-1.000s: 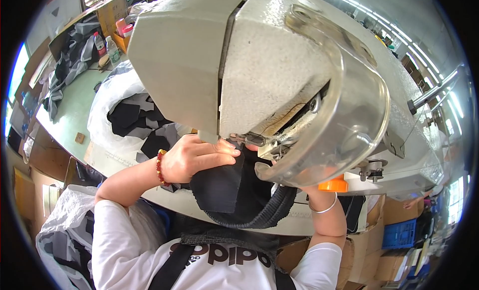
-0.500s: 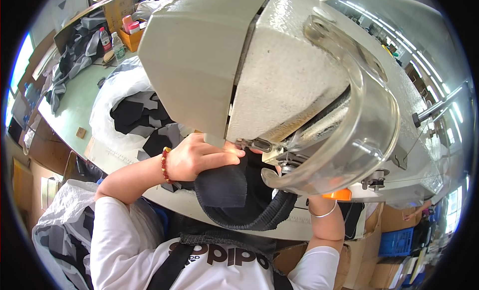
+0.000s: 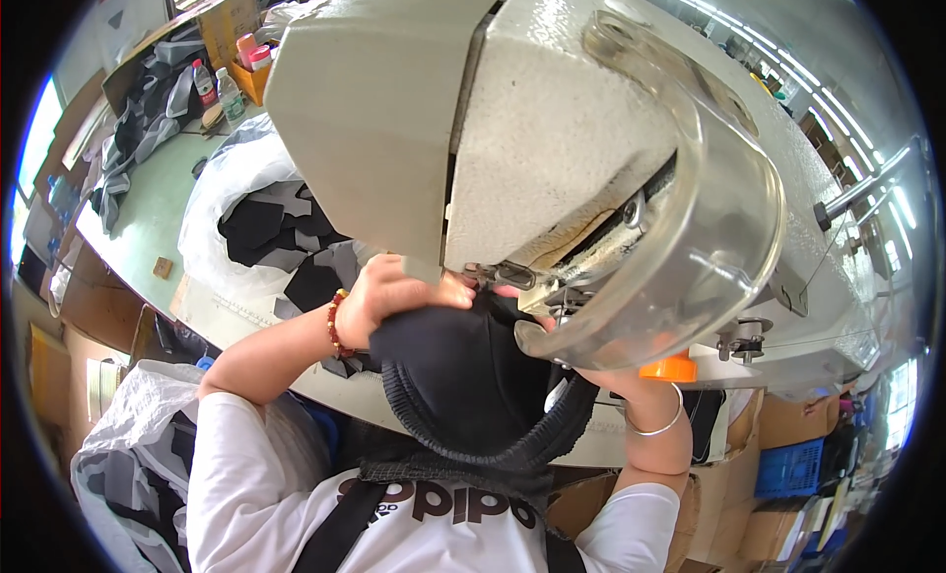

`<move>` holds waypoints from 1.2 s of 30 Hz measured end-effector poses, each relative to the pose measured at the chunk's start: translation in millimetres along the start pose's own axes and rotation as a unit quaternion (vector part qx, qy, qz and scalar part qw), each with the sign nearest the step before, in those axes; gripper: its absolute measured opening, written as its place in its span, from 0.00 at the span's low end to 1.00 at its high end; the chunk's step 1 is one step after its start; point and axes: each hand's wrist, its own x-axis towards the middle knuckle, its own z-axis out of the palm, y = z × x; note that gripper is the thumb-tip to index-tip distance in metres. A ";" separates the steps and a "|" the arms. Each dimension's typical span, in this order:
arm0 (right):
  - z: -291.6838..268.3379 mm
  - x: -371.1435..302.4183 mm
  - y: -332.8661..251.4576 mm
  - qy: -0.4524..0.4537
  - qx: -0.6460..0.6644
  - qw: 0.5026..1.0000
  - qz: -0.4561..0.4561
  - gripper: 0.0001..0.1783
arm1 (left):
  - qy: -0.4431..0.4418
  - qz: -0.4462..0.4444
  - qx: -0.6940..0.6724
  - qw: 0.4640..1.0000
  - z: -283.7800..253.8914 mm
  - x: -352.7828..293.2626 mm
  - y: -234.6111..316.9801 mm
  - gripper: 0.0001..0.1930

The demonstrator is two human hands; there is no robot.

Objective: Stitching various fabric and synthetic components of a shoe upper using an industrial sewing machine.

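A black fabric piece shaped like a cap, with a ribbed band (image 3: pixel 434 425) along its near edge, lies under the head of a sewing machine (image 3: pixel 562 149). My left hand (image 3: pixel 394 295) grips its far left edge beside the presser foot, fingers pressed together on the cloth. My right hand (image 3: pixel 603 378) is at the fabric's right side, mostly hidden behind the clear curved guard (image 3: pixel 729 277) and the machine head, so its grip cannot be seen. Pinkish fingertips show beside the presser foot; whose hand they belong to is unclear.
Left of the machine, a white plastic bag (image 3: pixel 212 228) holds black and grey fabric pieces. Bottles (image 3: pixel 231 95) and an orange box (image 3: pixel 254 82) stand farther back. Another bag of scraps (image 3: pixel 133 474) is at lower left. A blue crate (image 3: pixel 791 468) sits at lower right.
The ribbed flap standing up beside my left hand is no longer seen; smooth black cloth shows there now. The band has shifted slightly, and the mechanism behind the guard has changed position.
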 end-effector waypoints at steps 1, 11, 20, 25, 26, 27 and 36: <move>0.5 2.1 -3.5 0.004 -0.007 1.000 0.019 0.15 | 0.054 -0.064 -0.018 0.996 7.8 -1.7 1.2 0.10; -23.6 9.7 -13.2 0.011 -0.006 1.000 -0.008 0.15 | 0.104 0.009 0.041 0.994 12.0 4.8 9.0 0.10; -31.0 17.5 -11.2 0.018 -0.011 1.000 -0.006 0.14 | -0.057 0.067 0.121 0.989 -10.9 13.7 15.5 0.13; -29.3 17.5 -12.6 0.016 -0.015 1.000 -0.008 0.14 | -0.056 0.039 0.091 0.994 -13.6 15.3 18.3 0.12; -28.9 17.2 -13.0 0.016 -0.015 1.000 -0.008 0.14 | -0.051 0.036 0.096 0.993 -12.4 15.8 17.7 0.12; -28.8 16.8 -13.3 0.016 -0.015 1.000 -0.009 0.14 | -0.044 0.045 0.106 0.992 -12.4 16.6 16.4 0.12; -30.9 16.5 -15.5 0.020 -0.019 1.000 -0.009 0.13 | -0.014 0.081 0.145 0.986 -11.8 17.7 10.6 0.13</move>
